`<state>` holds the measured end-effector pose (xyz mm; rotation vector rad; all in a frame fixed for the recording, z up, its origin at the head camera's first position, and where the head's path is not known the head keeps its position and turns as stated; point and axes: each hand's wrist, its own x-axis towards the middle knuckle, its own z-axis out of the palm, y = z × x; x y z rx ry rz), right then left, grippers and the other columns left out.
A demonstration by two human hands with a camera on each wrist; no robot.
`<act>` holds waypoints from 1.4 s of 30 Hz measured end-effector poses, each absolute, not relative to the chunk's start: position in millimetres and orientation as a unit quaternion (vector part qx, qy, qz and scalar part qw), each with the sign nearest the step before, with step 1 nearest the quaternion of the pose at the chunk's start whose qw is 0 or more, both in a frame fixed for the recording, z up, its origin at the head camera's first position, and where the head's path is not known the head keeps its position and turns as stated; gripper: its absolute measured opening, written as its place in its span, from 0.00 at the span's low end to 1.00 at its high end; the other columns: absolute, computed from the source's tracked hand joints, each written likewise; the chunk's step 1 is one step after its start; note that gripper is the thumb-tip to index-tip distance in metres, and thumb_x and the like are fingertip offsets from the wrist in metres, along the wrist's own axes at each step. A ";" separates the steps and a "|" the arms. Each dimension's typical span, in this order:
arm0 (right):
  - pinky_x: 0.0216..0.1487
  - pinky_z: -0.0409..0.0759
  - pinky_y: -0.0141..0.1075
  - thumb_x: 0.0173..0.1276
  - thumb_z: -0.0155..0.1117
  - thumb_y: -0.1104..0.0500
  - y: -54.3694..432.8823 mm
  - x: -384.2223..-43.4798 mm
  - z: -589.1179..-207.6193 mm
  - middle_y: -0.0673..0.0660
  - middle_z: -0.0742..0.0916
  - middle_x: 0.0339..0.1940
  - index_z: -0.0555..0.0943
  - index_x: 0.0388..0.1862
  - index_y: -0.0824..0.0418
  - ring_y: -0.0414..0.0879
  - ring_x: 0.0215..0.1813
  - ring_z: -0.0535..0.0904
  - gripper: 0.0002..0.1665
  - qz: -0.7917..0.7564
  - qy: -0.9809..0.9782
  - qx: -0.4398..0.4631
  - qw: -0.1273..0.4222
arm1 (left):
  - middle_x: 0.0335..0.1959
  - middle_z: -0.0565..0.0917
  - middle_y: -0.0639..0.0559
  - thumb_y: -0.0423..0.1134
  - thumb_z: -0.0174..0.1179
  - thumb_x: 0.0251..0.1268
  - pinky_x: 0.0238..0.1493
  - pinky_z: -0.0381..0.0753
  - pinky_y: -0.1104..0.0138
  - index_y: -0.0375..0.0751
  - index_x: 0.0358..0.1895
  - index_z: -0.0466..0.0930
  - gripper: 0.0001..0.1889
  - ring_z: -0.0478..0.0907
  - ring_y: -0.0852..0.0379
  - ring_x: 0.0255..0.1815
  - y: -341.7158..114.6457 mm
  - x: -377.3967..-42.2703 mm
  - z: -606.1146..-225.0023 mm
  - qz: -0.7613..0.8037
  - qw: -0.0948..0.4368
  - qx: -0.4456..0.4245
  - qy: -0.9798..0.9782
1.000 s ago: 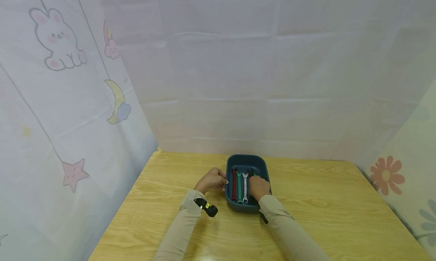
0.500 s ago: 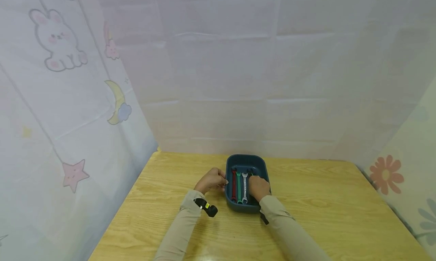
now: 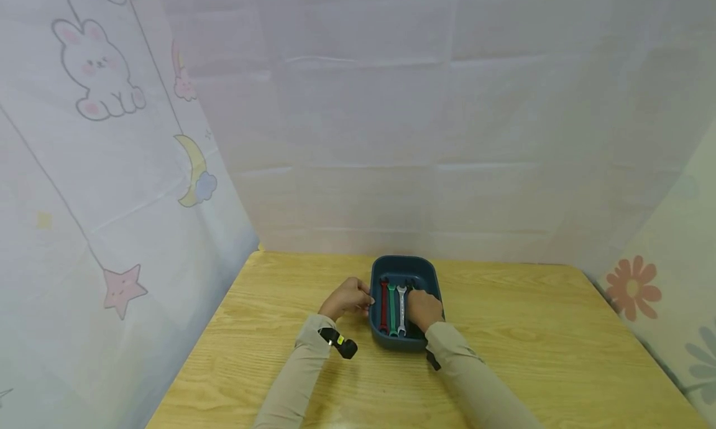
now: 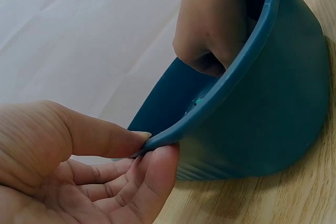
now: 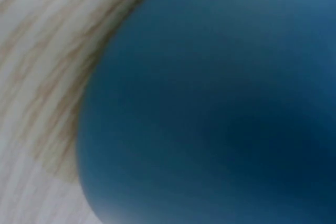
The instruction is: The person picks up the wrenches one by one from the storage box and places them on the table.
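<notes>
A dark blue bin (image 3: pixel 403 265) stands on the wooden table. In it a red wrench (image 3: pixel 384 308), a green wrench (image 3: pixel 393 311) and a silver wrench (image 3: pixel 401 311) lie side by side. My left hand (image 4: pixel 89 161) pinches the bin's left rim between thumb and fingers. My right hand (image 3: pixel 425 309) reaches down inside along the right wall, its fingers bent (image 4: pixel 210 30). A dark wrench head (image 3: pixel 410 284) pokes out just beyond it. Its fingertips are hidden, and I cannot tell whether they hold this wrench. The right wrist view shows mostly the blurred bin wall (image 5: pixel 184 103).
The light wood table (image 3: pixel 520 348) extends on both sides of the bin. A pale cloth backdrop (image 3: pixel 358 118) hangs right behind its far edge, with printed cloth walls to the left and right. A black camera (image 3: pixel 341 344) is strapped at the left wrist.
My right hand has shifted very slightly left inside the bin, and the silver wrench and dark wrench head sit a touch further left. My left hand keeps its place on the rim.
</notes>
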<state>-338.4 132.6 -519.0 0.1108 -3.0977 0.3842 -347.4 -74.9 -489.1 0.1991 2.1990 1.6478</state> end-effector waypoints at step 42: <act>0.23 0.80 0.48 0.58 0.63 0.73 140.5 -339.8 -514.6 0.63 0.83 0.21 0.78 0.21 0.68 0.55 0.25 0.83 0.07 0.175 -0.981 0.062 0.055 | 0.30 0.79 0.43 0.23 0.59 0.62 0.38 0.87 0.51 0.17 0.50 0.74 0.15 0.78 0.53 0.26 -72.8 -346.9 -488.0 0.579 0.181 0.065 0.792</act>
